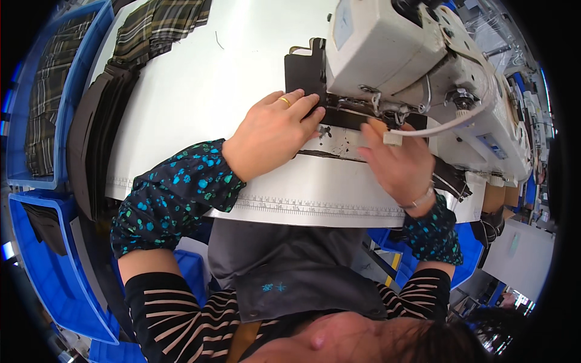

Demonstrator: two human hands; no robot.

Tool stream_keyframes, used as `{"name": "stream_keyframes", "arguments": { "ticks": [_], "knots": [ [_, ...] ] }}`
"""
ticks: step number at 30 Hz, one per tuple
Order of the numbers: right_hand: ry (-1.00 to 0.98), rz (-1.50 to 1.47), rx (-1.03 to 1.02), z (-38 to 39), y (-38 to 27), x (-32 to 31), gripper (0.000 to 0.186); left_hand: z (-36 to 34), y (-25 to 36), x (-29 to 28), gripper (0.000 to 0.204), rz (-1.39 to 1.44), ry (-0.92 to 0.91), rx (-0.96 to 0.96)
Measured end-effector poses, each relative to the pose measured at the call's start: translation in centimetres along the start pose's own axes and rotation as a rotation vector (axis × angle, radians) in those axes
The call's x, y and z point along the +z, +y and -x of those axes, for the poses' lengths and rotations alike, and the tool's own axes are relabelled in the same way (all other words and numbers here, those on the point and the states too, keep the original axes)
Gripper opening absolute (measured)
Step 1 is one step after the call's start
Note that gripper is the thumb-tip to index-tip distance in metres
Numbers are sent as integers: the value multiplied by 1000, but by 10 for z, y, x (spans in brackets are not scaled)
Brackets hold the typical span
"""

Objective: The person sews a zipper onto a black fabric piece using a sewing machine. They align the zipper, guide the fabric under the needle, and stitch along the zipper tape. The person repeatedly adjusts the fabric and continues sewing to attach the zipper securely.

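Note:
My left hand (272, 133) lies flat, fingers stretched out, on a dark flat piece (301, 69) beside the sewing machine (387, 60). I cannot tell whether this piece is fabric or a template. A dark strip (351, 119) runs from it under the presser foot (387, 112). Close in front of the needle area, my right hand (399, 169) has its thumb and forefinger apart. It is slightly blurred, and a pale hose (457, 121) partly covers its fingertips. An orange-tan bit (378, 126) shows at the forefinger.
A printed ruler (302, 209) runs along the white table's (175, 109) front edge. Stacked dark pieces (100, 133) and plaid cloth (157, 30) lie at the left. Blue bins (60, 272) stand beyond them. Dark cloth (451, 178) lies right of my right hand.

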State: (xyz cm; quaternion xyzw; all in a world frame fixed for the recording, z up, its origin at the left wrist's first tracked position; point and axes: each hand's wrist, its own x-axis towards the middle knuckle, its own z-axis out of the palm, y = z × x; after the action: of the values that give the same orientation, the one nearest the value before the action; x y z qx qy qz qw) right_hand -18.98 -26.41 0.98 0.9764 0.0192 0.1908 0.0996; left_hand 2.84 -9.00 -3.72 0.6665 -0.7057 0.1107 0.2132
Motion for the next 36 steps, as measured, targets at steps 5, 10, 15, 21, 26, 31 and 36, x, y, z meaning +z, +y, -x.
{"name": "stream_keyframes", "arguments": {
  "ticks": [5, 10, 15, 21, 26, 31, 36],
  "knots": [
    [517, 387, 171, 75, 113, -124, 20, -2, 0, 5, 34, 34, 40, -3],
    [340, 541, 1067, 244, 386, -191, 36, -7, 4, 10, 35, -3, 12, 13],
    [110, 506, 1060, 333, 438, -229, 46, 2, -1, 9, 34, 48, 75, -10],
    [749, 173, 1207, 323, 320, -114, 55, -3, 4, 7, 33, 2, 19, -25],
    [632, 218, 1330, 314, 334, -126, 62, -2, 5, 6, 34, 16, -5, -45],
    [324, 464, 1175, 351, 380, -163, 51, 0, 2, 11, 34, 19, -4, -35],
    [390, 344, 1184, 360, 383, -148, 60, -1, 4, 10, 34, -29, -37, -36]
  ]
}}
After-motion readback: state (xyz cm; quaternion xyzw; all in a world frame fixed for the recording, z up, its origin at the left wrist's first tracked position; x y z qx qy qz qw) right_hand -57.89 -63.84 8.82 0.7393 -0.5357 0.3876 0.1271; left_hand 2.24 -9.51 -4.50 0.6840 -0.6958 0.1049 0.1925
